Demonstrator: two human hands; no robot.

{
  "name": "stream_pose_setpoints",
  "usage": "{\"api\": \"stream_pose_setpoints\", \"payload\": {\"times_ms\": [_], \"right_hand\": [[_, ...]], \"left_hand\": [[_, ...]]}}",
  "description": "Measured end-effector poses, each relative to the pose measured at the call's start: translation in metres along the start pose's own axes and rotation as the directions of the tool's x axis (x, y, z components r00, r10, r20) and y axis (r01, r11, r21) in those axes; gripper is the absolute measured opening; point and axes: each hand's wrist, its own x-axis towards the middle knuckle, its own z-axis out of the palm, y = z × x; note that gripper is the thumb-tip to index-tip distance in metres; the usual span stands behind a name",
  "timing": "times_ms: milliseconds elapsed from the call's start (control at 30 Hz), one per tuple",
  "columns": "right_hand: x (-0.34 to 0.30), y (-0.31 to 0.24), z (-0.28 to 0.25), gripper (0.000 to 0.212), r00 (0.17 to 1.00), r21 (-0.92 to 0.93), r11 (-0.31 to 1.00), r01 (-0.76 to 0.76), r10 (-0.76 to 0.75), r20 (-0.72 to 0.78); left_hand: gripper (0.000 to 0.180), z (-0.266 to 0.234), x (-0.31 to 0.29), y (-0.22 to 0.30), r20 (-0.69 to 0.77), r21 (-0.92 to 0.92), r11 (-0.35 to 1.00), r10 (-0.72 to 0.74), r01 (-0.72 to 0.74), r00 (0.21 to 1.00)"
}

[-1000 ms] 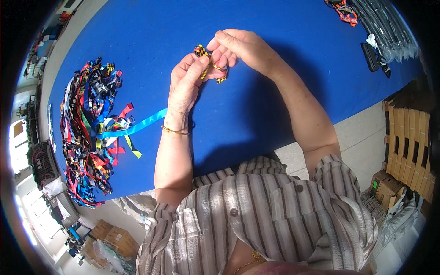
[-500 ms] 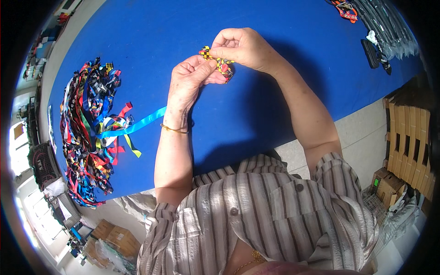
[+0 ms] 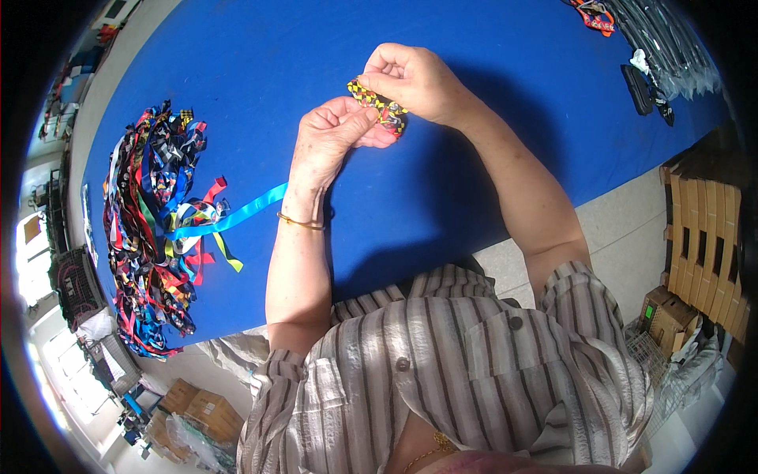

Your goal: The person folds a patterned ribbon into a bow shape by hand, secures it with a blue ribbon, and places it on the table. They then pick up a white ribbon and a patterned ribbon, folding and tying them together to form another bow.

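Observation:
Both of my hands hold one short patterned ribbon (image 3: 377, 105), checkered yellow and black with red, above the blue table (image 3: 237, 71). My left hand (image 3: 335, 136) is closed on its lower end, a thin gold bangle on the wrist. My right hand (image 3: 414, 79) pinches the upper end between thumb and fingers. To the left lies a big heap of mixed coloured ribbons (image 3: 154, 229), with a light blue ribbon (image 3: 237, 215) trailing out of it toward my left forearm.
At the table's far right edge lie a dark flat object (image 3: 636, 79), a stack of clear packets (image 3: 671, 47) and a few ribbons (image 3: 592, 14). Wooden pallets (image 3: 707, 245) and cardboard boxes stand on the floor to the right; more boxes (image 3: 189, 411) sit at lower left.
My hands have shifted slightly and turned the ribbon piece; my right hand now pinches it from above, and the ribbon lies more stretched between both hands.

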Motion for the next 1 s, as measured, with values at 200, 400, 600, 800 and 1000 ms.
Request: {"api": "stream_pose_setpoints", "payload": {"times_ms": [200,400,600,800,1000], "right_hand": [[0.000,-0.024,-0.009,0.018,0.975,0.062,0.973,-0.222,0.221,0.028],[-0.002,-0.007,-0.009,0.018,0.988,0.084,0.987,-0.139,0.133,0.073],[-0.003,-0.014,-0.008,0.024,0.912,-0.170,0.899,-0.404,0.409,-0.006],[-0.006,-0.018,-0.014,0.031,0.920,-0.321,0.863,-0.390,0.352,-0.170],[-0.009,-0.035,-0.030,0.038,0.890,-0.396,0.801,-0.449,0.439,-0.122]], "left_hand": [[0.015,-0.003,0.000,0.001,-0.118,-0.019,0.997,0.070,-0.073,0.991],[0.018,-0.002,0.001,0.006,-0.222,0.139,0.989,0.085,-0.054,0.971],[0.012,-0.009,0.000,0.011,-0.476,0.658,0.708,0.128,0.256,0.870],[0.008,-0.004,0.001,-0.001,-0.147,0.969,0.239,0.764,-0.064,0.629],[0.027,0.020,-0.002,-0.008,0.146,0.979,0.010,0.671,-0.206,0.727]]}}
